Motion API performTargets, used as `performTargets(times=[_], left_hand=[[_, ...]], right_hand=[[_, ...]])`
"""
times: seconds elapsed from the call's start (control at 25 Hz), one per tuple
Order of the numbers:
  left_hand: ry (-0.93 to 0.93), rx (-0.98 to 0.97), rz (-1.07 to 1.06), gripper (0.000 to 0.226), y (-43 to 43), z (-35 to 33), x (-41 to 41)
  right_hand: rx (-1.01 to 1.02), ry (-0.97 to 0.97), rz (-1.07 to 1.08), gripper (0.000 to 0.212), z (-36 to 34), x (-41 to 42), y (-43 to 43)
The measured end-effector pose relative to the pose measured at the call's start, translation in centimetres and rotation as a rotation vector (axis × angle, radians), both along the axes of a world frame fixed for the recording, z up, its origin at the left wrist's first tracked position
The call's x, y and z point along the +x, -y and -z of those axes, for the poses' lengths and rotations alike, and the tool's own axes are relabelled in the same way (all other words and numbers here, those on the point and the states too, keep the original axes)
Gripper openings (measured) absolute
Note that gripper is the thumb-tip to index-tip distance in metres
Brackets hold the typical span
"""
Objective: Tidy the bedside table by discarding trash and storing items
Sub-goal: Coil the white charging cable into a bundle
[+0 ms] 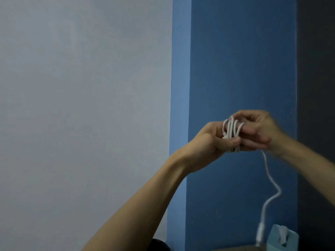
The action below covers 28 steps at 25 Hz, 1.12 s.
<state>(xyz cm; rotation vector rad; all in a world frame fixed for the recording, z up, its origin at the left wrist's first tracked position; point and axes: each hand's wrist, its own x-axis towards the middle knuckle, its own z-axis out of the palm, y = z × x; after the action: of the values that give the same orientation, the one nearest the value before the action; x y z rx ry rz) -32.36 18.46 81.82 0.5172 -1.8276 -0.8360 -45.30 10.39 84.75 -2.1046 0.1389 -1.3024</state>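
Observation:
A white charging cable (231, 130) is wound in several loops between both raised hands, in front of a blue wall. My left hand (208, 142) grips the coil, thumb pressed on its lower part. My right hand (259, 131) has its fingers curled around the loops from the right. The cable's loose end (270, 180) hangs down from under the right hand, and its white plug (259, 232) dangles near the bottom edge. The bedside table is almost wholly out of view.
A light blue tissue box (282, 238) with a white tissue sticking out stands at the bottom right on a sliver of wooden surface (235, 249). A dark round object (160, 244) shows at the bottom edge. A dark panel (317, 105) runs down the right.

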Motion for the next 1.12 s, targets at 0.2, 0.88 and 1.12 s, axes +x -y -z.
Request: performTargets(times=[0.2,0.88,1.12], left_hand=[[-0.056,-0.075,-0.127,0.038,0.7,0.3,0.6],[0.090,0.045,-0.192,0.029,1.0,3.0,2.4],[-0.017,-0.003,0.005,0.029,0.2,1.7,1.0]], right_hand=[[0.123,-0.061,0.200,0.035,4.8,2.2,-0.3],[-0.498,-0.159,0.292,0.009,-0.5,-2.1,-0.4],[0.144,0.059,0.001,0.014,4.0,1.6,1.0]])
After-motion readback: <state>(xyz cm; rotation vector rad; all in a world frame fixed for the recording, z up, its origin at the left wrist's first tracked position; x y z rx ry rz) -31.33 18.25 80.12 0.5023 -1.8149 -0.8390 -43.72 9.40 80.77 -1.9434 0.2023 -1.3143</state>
